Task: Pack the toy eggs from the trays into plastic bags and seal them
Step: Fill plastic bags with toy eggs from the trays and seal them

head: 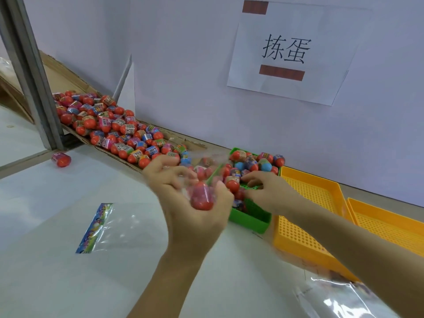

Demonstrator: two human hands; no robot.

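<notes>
spare bags (339, 297) wait; your left hand (192, 203) grips a bag (197, 180) holding one egg (202, 198), your right hand (263, 187) pinches another in the green tray (252, 220); most eggs remain unpacked.

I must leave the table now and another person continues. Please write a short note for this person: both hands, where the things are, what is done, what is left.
Left hand: holds an open clear bag with one toy egg inside.
Right hand: reaches into the green tray, fingers at the eggs; whether it grips one cannot be told.
More eggs lie in the cardboard tray by the wall; one stray egg lies on the table.
Two yellow trays on the right.
An unfilled bag lies flat.
Done: filling begun. Left: fill, seal, repeat.
</notes>
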